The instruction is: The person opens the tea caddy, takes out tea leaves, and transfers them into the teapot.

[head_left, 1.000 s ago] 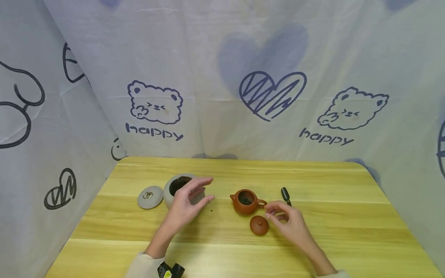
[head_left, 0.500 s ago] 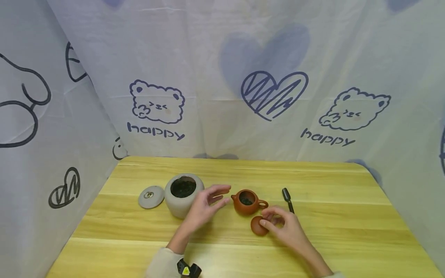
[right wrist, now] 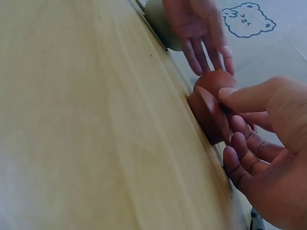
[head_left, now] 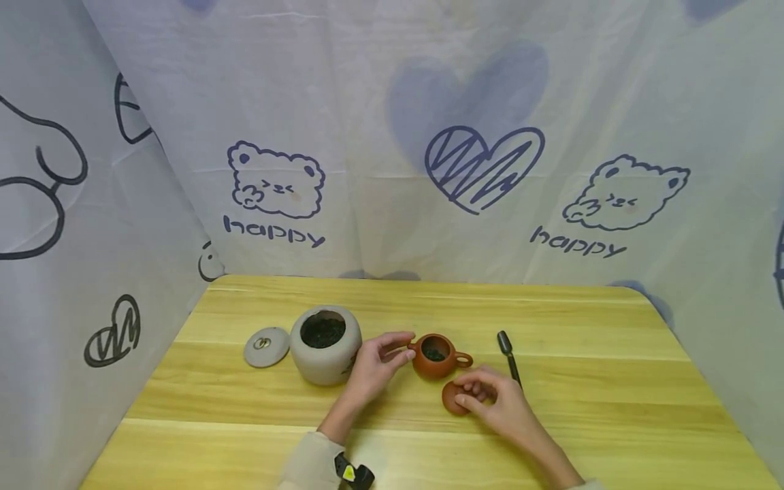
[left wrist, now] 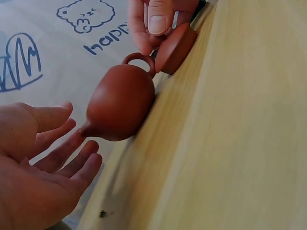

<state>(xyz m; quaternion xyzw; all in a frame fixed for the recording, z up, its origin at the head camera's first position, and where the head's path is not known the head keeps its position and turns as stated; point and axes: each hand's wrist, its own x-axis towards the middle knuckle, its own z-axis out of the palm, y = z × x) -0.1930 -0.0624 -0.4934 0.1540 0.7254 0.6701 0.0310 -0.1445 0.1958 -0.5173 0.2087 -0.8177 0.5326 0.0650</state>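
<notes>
A reddish-brown clay teapot [head_left: 433, 361] stands uncovered on the table, dark leaves inside it. My left hand [head_left: 375, 367] is beside its spout, fingers loosely extended; in the left wrist view the fingertips [left wrist: 91, 148] are close to the spout, and whether they touch it I cannot tell. With thumb and fingers, my right hand [head_left: 499, 401] pinches the knob of the matching teapot lid [head_left: 452, 400], in front of the pot's handle. The knob is hidden by the fingers. The lid [right wrist: 206, 115] appears to be at the tabletop in the right wrist view.
To the left stands a round grey jar [head_left: 324, 367] full of dark leaves, with its grey lid [head_left: 266, 347] lying beside it. A dark slim scoop [head_left: 508, 357] lies right of the teapot. Printed cloth [head_left: 392, 136] hangs behind the wooden table [head_left: 612, 395].
My left hand has moved right, from the grey jar to the teapot's spout. My right hand has come down and left onto the teapot lid and now pinches its knob.
</notes>
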